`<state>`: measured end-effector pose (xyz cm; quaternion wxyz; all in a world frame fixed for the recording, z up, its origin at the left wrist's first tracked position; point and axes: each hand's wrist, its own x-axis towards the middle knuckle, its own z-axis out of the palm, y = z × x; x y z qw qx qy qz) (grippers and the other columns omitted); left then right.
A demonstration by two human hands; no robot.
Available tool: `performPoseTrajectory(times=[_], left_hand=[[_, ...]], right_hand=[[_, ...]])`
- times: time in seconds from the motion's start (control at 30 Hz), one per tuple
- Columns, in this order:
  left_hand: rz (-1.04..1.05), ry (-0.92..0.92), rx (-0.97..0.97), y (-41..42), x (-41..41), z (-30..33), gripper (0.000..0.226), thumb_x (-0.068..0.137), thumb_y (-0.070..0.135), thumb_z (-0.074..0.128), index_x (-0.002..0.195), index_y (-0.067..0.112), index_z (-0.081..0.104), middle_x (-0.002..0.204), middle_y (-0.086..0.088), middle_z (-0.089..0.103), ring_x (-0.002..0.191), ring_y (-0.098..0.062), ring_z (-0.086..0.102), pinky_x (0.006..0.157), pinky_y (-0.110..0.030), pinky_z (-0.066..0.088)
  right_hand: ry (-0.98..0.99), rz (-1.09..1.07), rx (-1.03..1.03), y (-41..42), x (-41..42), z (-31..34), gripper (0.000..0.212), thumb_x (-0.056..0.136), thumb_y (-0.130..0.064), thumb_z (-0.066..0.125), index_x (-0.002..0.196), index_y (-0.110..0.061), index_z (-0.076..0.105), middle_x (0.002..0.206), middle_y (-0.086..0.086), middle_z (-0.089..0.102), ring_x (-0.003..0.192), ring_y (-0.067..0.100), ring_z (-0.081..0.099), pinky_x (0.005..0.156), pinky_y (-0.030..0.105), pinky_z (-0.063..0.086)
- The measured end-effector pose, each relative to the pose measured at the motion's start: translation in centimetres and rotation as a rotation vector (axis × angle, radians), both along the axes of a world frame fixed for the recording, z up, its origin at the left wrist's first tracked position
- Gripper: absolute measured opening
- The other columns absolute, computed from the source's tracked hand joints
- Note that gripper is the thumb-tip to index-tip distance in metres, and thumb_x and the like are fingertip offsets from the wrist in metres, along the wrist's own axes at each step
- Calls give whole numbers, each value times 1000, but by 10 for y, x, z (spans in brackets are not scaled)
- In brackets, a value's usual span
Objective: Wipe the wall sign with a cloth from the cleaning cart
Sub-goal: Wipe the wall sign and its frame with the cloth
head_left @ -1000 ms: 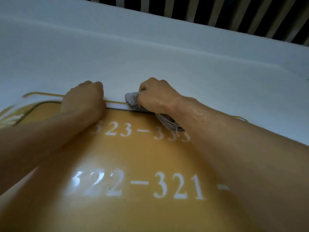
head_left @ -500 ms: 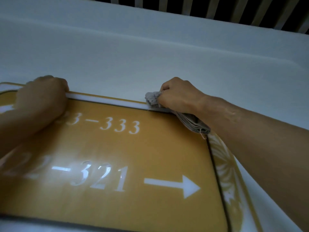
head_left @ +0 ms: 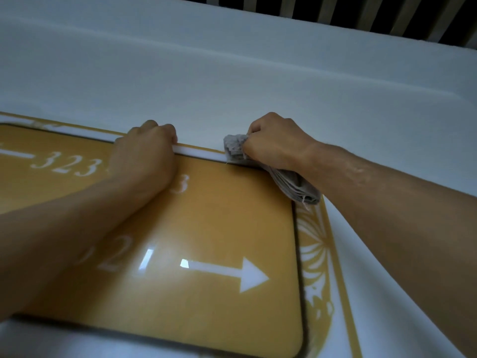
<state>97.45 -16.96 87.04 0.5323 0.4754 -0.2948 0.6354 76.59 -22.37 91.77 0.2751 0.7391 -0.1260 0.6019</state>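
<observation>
- Left hand (head_left: 145,156): curled into a loose fist, fingers hooked over the top edge of the wall sign (head_left: 219,228); it holds no cloth. Forearm lies across the sign face, covering part of the numerals.
- Right hand (head_left: 273,143): closed tight around a grey cloth (head_left: 233,147), pressing it on the sign's upper edge, near the top right corner.
- Cloth: bunched end sticks out to the left of the right-hand knuckles, touching the white strip along the sign's top; folded remainder trails out beneath the wrist over the sign's corner, frayed threads at its tip.
- Wall sign: glossy mustard-yellow panel with rounded corners and a dark rim, mounted flat on the wall. White numerals "323" at left, a partly covered "3" beside the left hand, a "2" lower down, and a white arrow (head_left: 232,275) pointing right. Bright reflections on the gloss.
- Surround: paler backing border (head_left: 317,254) with yellow floral ornament and a thin yellow outline, to the right of the panel.
- Wall (head_left: 232,81): plain white, with a stepped ledge above.
- Ceiling slats (head_left: 361,14): dark and light strips, top right.
</observation>
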Motion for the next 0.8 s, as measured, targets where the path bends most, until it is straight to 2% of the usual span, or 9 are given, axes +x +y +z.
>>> performPoseTrajectory(times=[0.07,0.13,0.2,0.27,0.37,0.5,0.63,0.73,0.8], left_hand=[[40,4,49,-8,-15,-1,41,75,9,68,115,17,62,109,-15,56,99,-40,57,87,-49,49],[103,-49,73,-23,-35,1,36,87,9,48,121,19,58,112,-15,54,103,-41,56,91,-51,47],[122,-143,81,-39,-57,1,37,90,9,41,121,22,57,113,-14,54,106,-40,55,90,-50,44],[107,-213,78,-48,-72,1,40,89,7,41,119,23,60,113,-13,56,105,-39,55,88,-49,44],[9,-211,89,-50,-73,2,49,88,5,42,124,29,62,119,-11,58,110,-37,55,92,-48,44],[-88,-219,75,-49,-69,3,42,92,10,44,121,32,66,120,-9,60,113,-36,55,96,-50,43],[-115,-214,84,-49,-72,2,39,94,14,43,120,30,67,120,-12,60,113,-38,54,95,-51,44],[-129,-209,80,-50,-75,0,36,95,20,43,122,26,67,122,-15,61,113,-40,56,95,-48,44],[-137,-189,70,-49,-77,-4,36,96,25,43,121,26,68,124,-15,63,112,-40,57,94,-45,45]], right_hand=[[-16,1,8,-3,-9,-2,25,80,-20,56,98,-13,71,98,5,66,87,22,61,72,32,52],[-18,2,18,-6,-17,-5,23,79,-18,56,96,-13,71,97,6,67,87,23,61,70,32,51],[-17,-2,22,-10,-25,-6,23,79,-17,56,96,-12,71,97,7,67,88,24,62,68,31,50],[-23,-12,30,-14,-36,-8,23,80,-16,56,97,-10,71,98,8,67,90,25,61,63,29,46],[-43,-67,27,-23,-59,-12,21,82,-15,57,95,-9,72,98,7,67,93,26,59,58,25,41],[-87,-21,58,-41,-88,-22,12,81,-16,57,84,-17,68,84,0,62,86,23,56,55,26,34],[-121,17,49,-50,-84,-25,16,82,-25,57,92,-23,68,95,3,66,88,24,61,67,28,44],[-136,-23,47,-53,-80,-27,7,82,-30,55,84,-25,59,91,2,62,89,28,59,73,32,42],[-165,-78,16,-58,-77,-34,9,85,-34,53,91,-27,56,98,3,60,94,28,58,80,38,45]])
